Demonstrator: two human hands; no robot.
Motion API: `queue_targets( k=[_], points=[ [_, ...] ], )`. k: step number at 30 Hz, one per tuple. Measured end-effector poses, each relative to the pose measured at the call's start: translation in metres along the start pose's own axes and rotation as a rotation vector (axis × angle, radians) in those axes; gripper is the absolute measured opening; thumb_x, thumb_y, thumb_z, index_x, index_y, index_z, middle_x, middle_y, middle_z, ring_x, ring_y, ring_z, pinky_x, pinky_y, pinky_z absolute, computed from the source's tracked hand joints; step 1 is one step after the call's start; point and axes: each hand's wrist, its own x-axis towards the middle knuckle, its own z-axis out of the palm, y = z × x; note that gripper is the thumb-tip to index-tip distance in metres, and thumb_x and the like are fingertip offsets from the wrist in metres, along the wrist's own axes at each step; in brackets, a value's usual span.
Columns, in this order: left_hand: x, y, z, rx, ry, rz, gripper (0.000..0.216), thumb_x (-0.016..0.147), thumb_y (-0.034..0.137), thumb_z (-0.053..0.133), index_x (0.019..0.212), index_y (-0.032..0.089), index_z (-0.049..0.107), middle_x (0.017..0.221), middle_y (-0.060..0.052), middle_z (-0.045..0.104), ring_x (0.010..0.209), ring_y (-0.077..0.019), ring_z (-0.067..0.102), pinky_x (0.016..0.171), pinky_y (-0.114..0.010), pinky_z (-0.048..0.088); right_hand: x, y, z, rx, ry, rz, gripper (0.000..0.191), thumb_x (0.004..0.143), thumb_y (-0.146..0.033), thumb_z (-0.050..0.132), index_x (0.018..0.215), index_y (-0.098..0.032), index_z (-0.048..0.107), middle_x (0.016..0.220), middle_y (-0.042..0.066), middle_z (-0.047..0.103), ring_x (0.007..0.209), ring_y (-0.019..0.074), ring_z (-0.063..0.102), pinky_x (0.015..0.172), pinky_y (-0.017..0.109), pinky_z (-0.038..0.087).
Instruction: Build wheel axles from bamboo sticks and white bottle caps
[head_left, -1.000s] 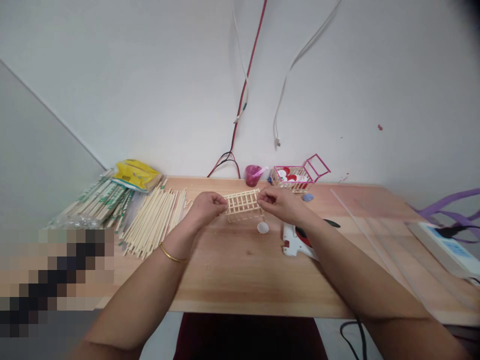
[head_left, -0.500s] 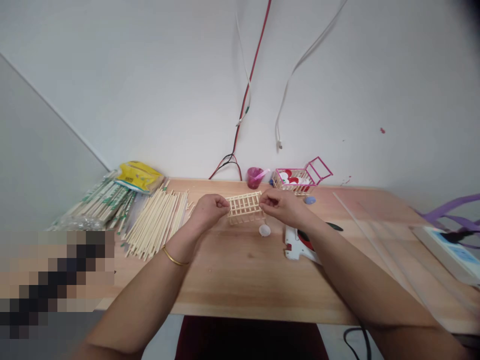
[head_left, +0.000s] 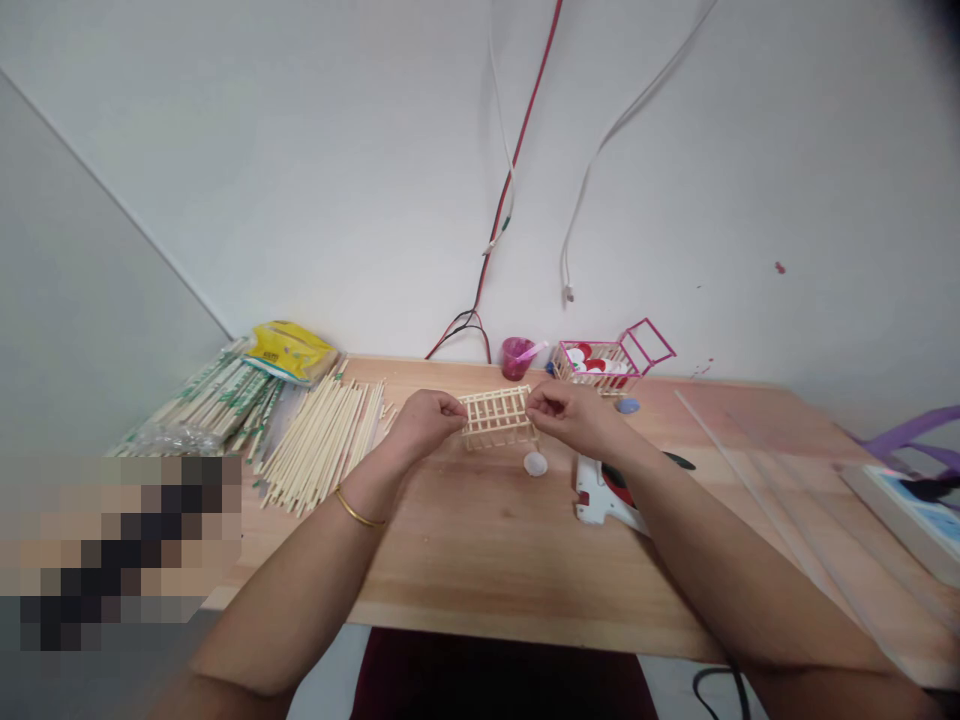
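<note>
A small slatted frame of pale wooden sticks (head_left: 498, 412) is between my hands over the middle of the table. My left hand (head_left: 429, 420) pinches its left end between thumb and fingers. At its right end, my right hand (head_left: 566, 412) is closed in a similar pinch. The fingertips partly cover both ends of the frame. Just below it on the table lies a small whitish round disc (head_left: 535, 463). A white glue gun (head_left: 596, 492) rests near my right forearm, which hides part of it.
Loose wooden sticks (head_left: 324, 445) lie left, beside wrapped chopsticks (head_left: 191, 400) and a yellow packet (head_left: 291, 350). At the back stand a pink cup (head_left: 517, 358) and a pink-trimmed stick basket (head_left: 598, 366) holding red and white pieces. A power strip (head_left: 904, 520) sits right.
The view has shifted slightly, moving everything a little to the right in the picture. Both hands keep the same pinch on the stick frame.
</note>
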Motion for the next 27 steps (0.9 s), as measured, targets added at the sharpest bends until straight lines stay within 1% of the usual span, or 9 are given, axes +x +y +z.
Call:
queue_targets(
  k=[7, 11, 13, 15, 16, 18, 20, 23, 27],
  points=[
    [0.004, -0.009, 0.001, -0.061, -0.032, -0.008, 0.010, 0.062, 0.019, 0.063, 0.068, 0.014, 0.068, 0.054, 0.002, 0.058, 0.051, -0.0095, 0.049, 0.050, -0.021, 0.034, 0.000, 0.000, -0.001, -0.002, -0.006, 0.018, 0.006, 0.076, -0.017, 0.054, 0.075, -0.018, 0.060, 0.065, -0.001, 0.057, 0.058, 0.0117, 0.051, 0.054, 0.023, 0.039],
    [0.007, -0.013, -0.002, -0.041, -0.032, -0.009, 0.014, 0.065, 0.024, 0.065, 0.074, 0.014, 0.068, 0.059, 0.001, 0.060, 0.053, -0.0109, 0.052, 0.052, -0.023, 0.040, -0.001, 0.001, -0.004, -0.011, -0.015, 0.002, 0.007, 0.076, -0.017, 0.054, 0.079, -0.018, 0.060, 0.069, -0.001, 0.058, 0.060, 0.0118, 0.051, 0.056, 0.024, 0.040],
    [0.008, -0.011, -0.004, 0.029, 0.032, 0.052, 0.019, 0.070, 0.029, 0.064, 0.081, 0.014, 0.068, 0.071, -0.003, 0.065, 0.064, -0.0143, 0.059, 0.061, -0.026, 0.046, -0.002, 0.001, -0.007, -0.024, 0.010, -0.020, 0.008, 0.076, -0.017, 0.054, 0.081, -0.018, 0.060, 0.071, 0.000, 0.058, 0.062, 0.0122, 0.052, 0.058, 0.024, 0.041],
    [0.007, -0.007, -0.005, 0.157, 0.132, 0.223, 0.032, 0.076, 0.033, 0.063, 0.101, 0.013, 0.066, 0.100, -0.010, 0.068, 0.091, -0.0205, 0.063, 0.081, -0.032, 0.049, -0.002, -0.002, -0.010, -0.061, 0.055, -0.051, 0.010, 0.076, -0.016, 0.053, 0.083, -0.017, 0.060, 0.074, 0.001, 0.059, 0.066, 0.0133, 0.053, 0.061, 0.025, 0.042],
    [0.005, -0.005, -0.003, 0.242, 0.171, 0.336, 0.043, 0.077, 0.035, 0.063, 0.114, 0.013, 0.061, 0.117, -0.014, 0.063, 0.109, -0.0241, 0.057, 0.093, -0.037, 0.045, -0.003, -0.005, -0.011, -0.087, 0.076, -0.066, 0.011, 0.076, -0.015, 0.053, 0.084, -0.017, 0.060, 0.075, 0.002, 0.059, 0.068, 0.0141, 0.053, 0.063, 0.026, 0.042],
    [0.000, 0.001, 0.003, 0.432, 0.191, 0.555, 0.068, 0.078, 0.042, 0.064, 0.135, 0.011, 0.044, 0.144, -0.018, 0.041, 0.136, -0.0294, 0.032, 0.110, -0.045, 0.028, -0.003, -0.010, -0.015, -0.135, 0.104, -0.086, 0.014, 0.077, -0.013, 0.052, 0.086, -0.018, 0.061, 0.079, 0.003, 0.060, 0.072, 0.0156, 0.054, 0.067, 0.027, 0.042],
    [-0.008, 0.007, 0.012, 0.598, 0.154, 0.668, 0.085, 0.077, 0.052, 0.063, 0.143, 0.010, 0.030, 0.151, -0.020, 0.027, 0.143, -0.0319, 0.015, 0.114, -0.051, 0.014, -0.004, -0.014, -0.018, -0.152, 0.113, -0.088, 0.015, 0.079, -0.014, 0.051, 0.089, -0.018, 0.062, 0.082, 0.004, 0.061, 0.074, 0.0163, 0.055, 0.068, 0.028, 0.042],
    [-0.016, 0.010, 0.027, 0.752, 0.097, 0.745, 0.091, 0.078, 0.060, 0.055, 0.146, 0.009, 0.022, 0.151, -0.022, 0.025, 0.144, -0.0321, 0.012, 0.114, -0.054, 0.005, -0.006, -0.018, -0.024, -0.145, 0.139, -0.096, 0.015, 0.081, -0.016, 0.051, 0.091, -0.019, 0.062, 0.083, 0.005, 0.062, 0.075, 0.0166, 0.056, 0.069, 0.029, 0.043],
    [-0.016, 0.004, 0.038, 0.836, 0.076, 0.742, 0.088, 0.081, 0.062, 0.050, 0.146, 0.008, 0.023, 0.151, -0.022, 0.025, 0.143, -0.0316, 0.014, 0.114, -0.055, 0.004, -0.007, -0.020, -0.029, -0.115, 0.190, -0.119, 0.015, 0.081, -0.018, 0.051, 0.093, -0.020, 0.061, 0.086, 0.005, 0.062, 0.077, 0.0170, 0.057, 0.071, 0.030, 0.044]
  ],
)
